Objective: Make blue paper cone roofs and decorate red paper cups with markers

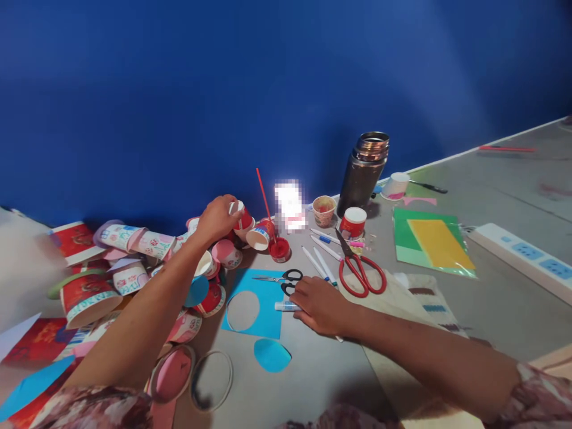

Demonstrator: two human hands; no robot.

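Grey table (500,298): left hand (217,218) fingers grasp paper cup (241,218); right hand (319,305) rests released.

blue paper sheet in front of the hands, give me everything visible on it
The blue paper sheet is a thin, matte, light-blue piece lying flat on the grey table, roughly square. A round hole is cut through its lower left part, with the table showing through. The small black-handled scissors rest across its top edge. The right hand lies at its right edge, on a glue stick that overlaps the sheet. A loose blue cut-out lies just below it, apart from the sheet.
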